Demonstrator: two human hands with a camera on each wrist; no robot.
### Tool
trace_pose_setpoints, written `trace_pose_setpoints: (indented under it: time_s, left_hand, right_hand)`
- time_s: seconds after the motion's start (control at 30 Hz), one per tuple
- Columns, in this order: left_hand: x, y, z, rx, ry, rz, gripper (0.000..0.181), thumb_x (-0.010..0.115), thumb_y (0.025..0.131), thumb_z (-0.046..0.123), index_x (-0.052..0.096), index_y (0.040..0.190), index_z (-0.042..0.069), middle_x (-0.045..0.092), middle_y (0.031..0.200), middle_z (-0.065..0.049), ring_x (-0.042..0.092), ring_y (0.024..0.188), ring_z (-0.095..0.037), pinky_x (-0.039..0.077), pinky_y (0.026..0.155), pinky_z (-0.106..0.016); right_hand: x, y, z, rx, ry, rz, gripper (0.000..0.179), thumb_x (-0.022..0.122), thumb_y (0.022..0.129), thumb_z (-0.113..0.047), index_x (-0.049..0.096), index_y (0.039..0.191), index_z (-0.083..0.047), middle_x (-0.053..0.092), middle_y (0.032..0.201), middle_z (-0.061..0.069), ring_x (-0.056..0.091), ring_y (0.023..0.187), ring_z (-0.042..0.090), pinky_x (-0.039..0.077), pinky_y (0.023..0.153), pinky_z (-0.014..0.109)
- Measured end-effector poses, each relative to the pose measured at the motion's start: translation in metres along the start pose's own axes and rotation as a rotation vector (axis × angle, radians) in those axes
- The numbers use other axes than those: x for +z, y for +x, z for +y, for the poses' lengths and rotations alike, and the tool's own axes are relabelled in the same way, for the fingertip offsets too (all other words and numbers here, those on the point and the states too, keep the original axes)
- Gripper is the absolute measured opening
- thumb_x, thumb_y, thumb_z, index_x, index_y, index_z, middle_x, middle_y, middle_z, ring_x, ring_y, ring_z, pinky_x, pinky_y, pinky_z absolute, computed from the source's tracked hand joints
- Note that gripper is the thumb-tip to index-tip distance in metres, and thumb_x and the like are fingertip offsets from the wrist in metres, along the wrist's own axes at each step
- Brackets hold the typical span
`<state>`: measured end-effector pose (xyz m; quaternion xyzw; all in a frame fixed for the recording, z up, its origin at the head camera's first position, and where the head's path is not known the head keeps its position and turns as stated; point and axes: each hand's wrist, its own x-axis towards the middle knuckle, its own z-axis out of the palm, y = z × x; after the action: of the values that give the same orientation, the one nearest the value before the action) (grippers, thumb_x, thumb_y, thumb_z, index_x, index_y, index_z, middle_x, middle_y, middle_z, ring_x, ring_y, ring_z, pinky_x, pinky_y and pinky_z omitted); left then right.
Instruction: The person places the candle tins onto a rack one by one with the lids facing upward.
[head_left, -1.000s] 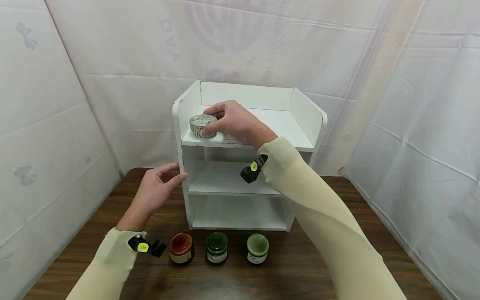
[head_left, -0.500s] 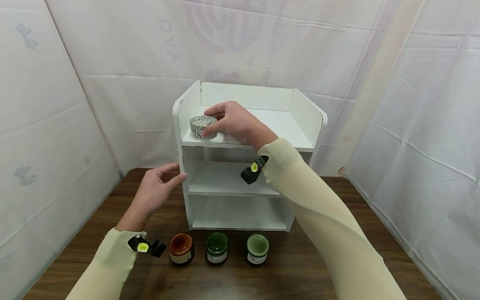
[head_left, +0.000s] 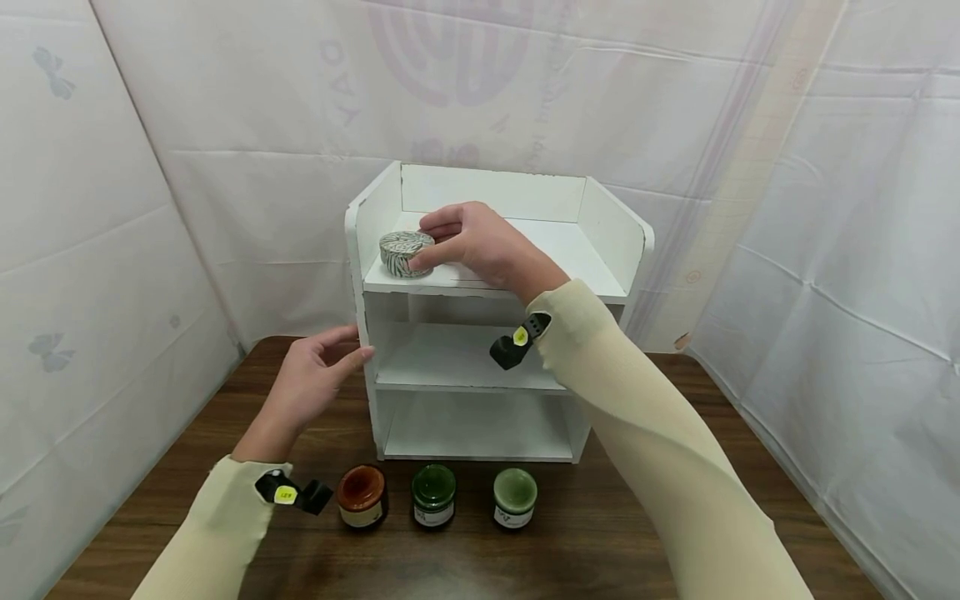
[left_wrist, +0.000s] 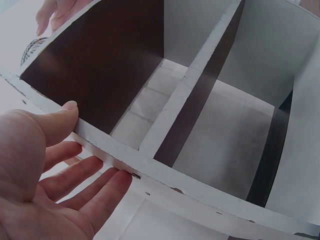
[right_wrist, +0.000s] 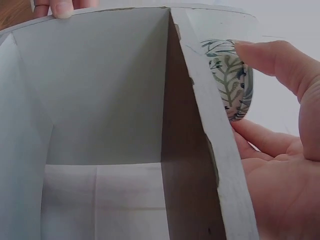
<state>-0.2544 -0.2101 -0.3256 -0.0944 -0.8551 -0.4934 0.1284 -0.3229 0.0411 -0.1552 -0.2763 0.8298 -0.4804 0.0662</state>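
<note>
Patterned round tin (head_left: 396, 252): upright, lid face up, on the top shelf (head_left: 573, 250) of a white shelf unit (head_left: 480, 188), at the front left corner near the side wall. Base appears to rest on the board.

Right hand (head_left: 483, 242) comes at the tin from its right. Thumb lies at the front and fingers behind, set apart on either side of it; the right wrist view shows thumb and a fingertip at opposite edges. Probable reason: a straddling hold steers a round body without covering its lid. Whether the digits press or only rest against it, I cannot tell, since the unit's edge hides part of the tin.

Left hand (head_left: 311, 375) holds the left side panel (left_wrist: 185, 185), thumb on the front edge, fingertips together against the outer face. Likely purpose: bracing the unit while the other hand works above.

Farther out, on the dark wooden table (head_left: 465, 562) in front of the unit: amber jar (head_left: 362, 490), dark green jar (head_left: 434, 490), pale green jar (head_left: 515, 493), left to right. They stand upright, apart, labels forward, presumably spaced for easy reach. White sheeting (head_left: 247, 108) surrounds the table.
</note>
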Motion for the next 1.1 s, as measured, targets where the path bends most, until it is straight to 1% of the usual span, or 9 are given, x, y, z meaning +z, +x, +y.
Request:
trace_pose_setpoints:
  time_s: [0.23,0.43,0.6,0.67,0.8,0.97,1.1]
  left_hand:
    - [0.0,0.0,0.0,0.0,-0.004,0.001,0.056,0.068,0.098,0.045,0.06,0.145,0.014,0.067,0.136,-0.012,0.064,0.119,-0.027,0.052,0.084,-0.013]
    - [0.0,-0.001,0.0,0.002,-0.004,0.002,0.056,0.068,0.099,0.044,0.06,0.144,0.014,0.067,0.137,-0.013,0.065,0.119,-0.028,0.052,0.084,-0.013]
    - [0.001,-0.001,0.001,-0.001,-0.007,0.004,0.056,0.068,0.098,0.045,0.06,0.144,0.014,0.067,0.136,-0.013,0.065,0.119,-0.028,0.052,0.084,-0.013]
    - [0.002,-0.001,0.001,-0.004,-0.01,0.005,0.056,0.068,0.098,0.045,0.06,0.144,0.014,0.067,0.136,-0.013,0.065,0.119,-0.028,0.052,0.084,-0.013]
    - [0.002,-0.001,0.001,-0.005,-0.004,0.005,0.057,0.068,0.099,0.045,0.059,0.145,0.014,0.067,0.137,-0.013,0.065,0.119,-0.025,0.052,0.084,-0.013]
    - [0.002,-0.001,0.002,-0.005,-0.001,0.004,0.058,0.068,0.098,0.045,0.059,0.146,0.014,0.067,0.136,-0.013,0.066,0.114,-0.022,0.052,0.084,-0.013]
    - [0.003,0.0,0.002,-0.006,-0.002,0.007,0.057,0.069,0.098,0.045,0.06,0.145,0.013,0.068,0.134,-0.013,0.067,0.109,-0.013,0.052,0.084,-0.013]
  right_hand:
    - [-0.003,-0.006,0.005,-0.016,0.07,0.02,0.065,0.089,0.078,-0.015,0.062,0.137,-0.005,0.068,0.132,0.006,0.063,0.122,0.012,0.047,0.112,0.026]
    - [-0.006,-0.013,0.007,-0.035,0.082,0.034,0.064,0.087,0.081,-0.017,0.061,0.138,-0.005,0.069,0.131,0.005,0.064,0.121,0.012,0.048,0.112,0.027]
    - [-0.009,-0.02,0.007,-0.057,0.138,0.047,0.062,0.084,0.083,-0.014,0.06,0.138,-0.003,0.069,0.132,0.008,0.065,0.121,0.014,0.049,0.112,0.028]
    - [-0.01,-0.022,0.008,-0.069,0.172,0.055,0.061,0.084,0.083,-0.012,0.06,0.138,-0.002,0.068,0.134,0.011,0.064,0.123,0.017,0.049,0.112,0.029]
    - [-0.012,-0.028,0.008,-0.084,0.21,0.076,0.061,0.084,0.083,-0.011,0.06,0.139,-0.001,0.067,0.135,0.012,0.063,0.127,0.022,0.049,0.112,0.029]
    - [-0.011,-0.036,0.008,-0.092,0.251,0.12,0.06,0.082,0.084,-0.007,0.059,0.14,-0.002,0.068,0.134,0.01,0.064,0.126,0.02,0.052,0.109,0.028]
    - [-0.011,-0.043,0.009,-0.097,0.314,0.149,0.06,0.081,0.084,-0.002,0.059,0.14,-0.002,0.067,0.135,0.011,0.066,0.124,0.02,0.053,0.107,0.028]
